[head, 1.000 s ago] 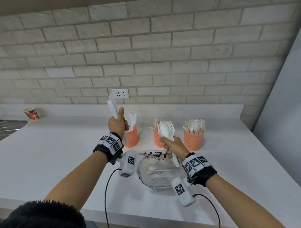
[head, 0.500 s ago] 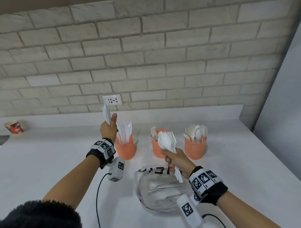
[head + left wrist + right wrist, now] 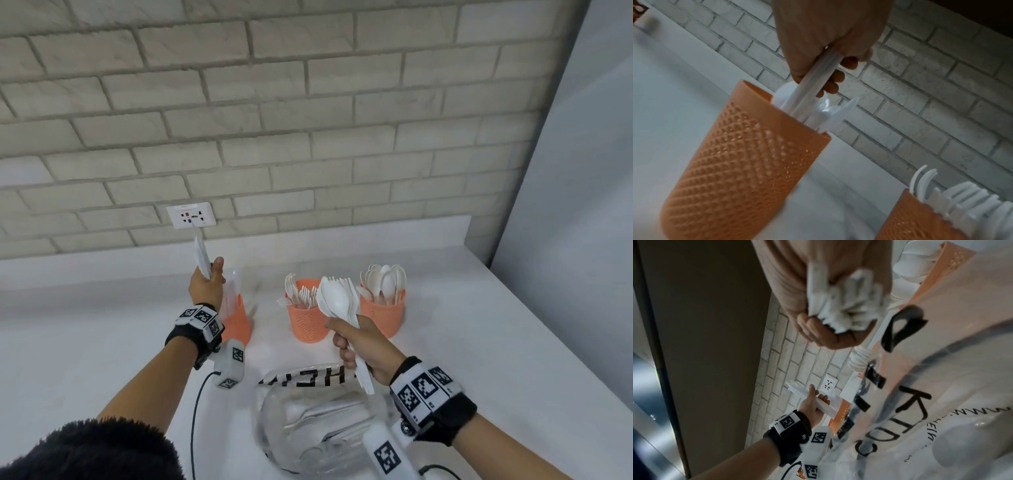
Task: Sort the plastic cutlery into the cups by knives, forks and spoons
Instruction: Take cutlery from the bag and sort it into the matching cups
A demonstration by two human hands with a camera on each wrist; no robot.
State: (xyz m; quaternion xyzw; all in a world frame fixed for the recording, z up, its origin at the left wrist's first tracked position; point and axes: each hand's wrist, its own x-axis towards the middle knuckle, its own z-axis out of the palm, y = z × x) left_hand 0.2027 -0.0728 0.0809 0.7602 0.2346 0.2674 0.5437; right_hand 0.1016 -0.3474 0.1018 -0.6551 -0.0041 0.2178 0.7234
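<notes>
My left hand [image 3: 205, 286] grips a bundle of white plastic knives [image 3: 201, 255] upright over the left orange cup [image 3: 237, 323]. In the left wrist view the knives [image 3: 813, 81] run from my left hand [image 3: 828, 40] down into the left orange cup [image 3: 740, 162] among other knives. The middle cup [image 3: 306, 322] holds forks and the right cup [image 3: 385, 313] holds spoons. My right hand [image 3: 358, 342] grips a mixed bundle of spoons and forks [image 3: 337, 298] by the handles, in front of the middle cup.
A clear plastic bag [image 3: 318, 421] with black lettering lies on the white counter [image 3: 102, 342] near me, with some cutlery inside. A brick wall with a socket [image 3: 191, 215] stands behind the cups. A grey panel bounds the counter at the right.
My left hand has lowered the knives from beside the left cup so that their ends enter it. My right hand keeps its bundle in front of the middle cup. The head view has tilted up.
</notes>
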